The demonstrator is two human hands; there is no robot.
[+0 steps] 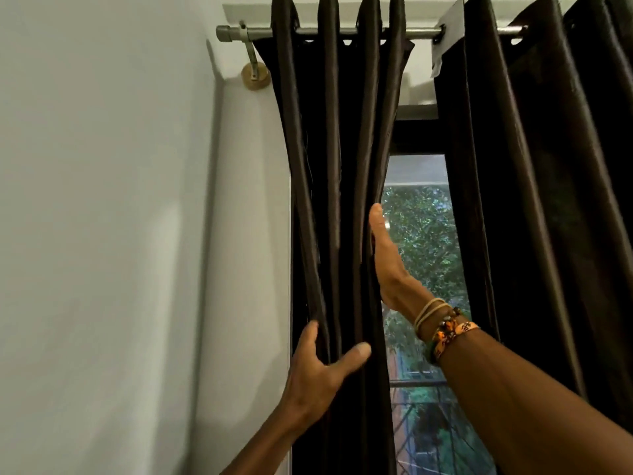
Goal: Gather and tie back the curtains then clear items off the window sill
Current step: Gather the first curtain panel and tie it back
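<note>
Head view, and the left curtain (335,166) sits centre frame, dark and glossy, bunched into tight vertical folds. Its long axis runs straight down from the rod (421,33) at the top edge to the bottom of the frame, narrowing slightly around mid-height.

The left hand (318,375) comes up from bottom centre and lies spread against the lower folds. Its thumb stretches right across the front and one straight finger points up along the panel's left edge; the other fingers are out of sight.

The right hand (387,262) reaches in from the lower right, with bracelets (445,332) on the wrist. It is flat and seen edge-on, fingers straight and pointing up, pressed against the panel's right edge. The two hands are apart, one on each side of the bunch, the right one higher.

Now the edges. Left of the panel is pale wall (102,234), with the rod's bracket (253,68) fixed near the corner at upper left.

To its right a narrow strip of window (424,241) shows green leaves. Beyond that the right curtain (548,166) hangs down the right side of the frame.
</note>
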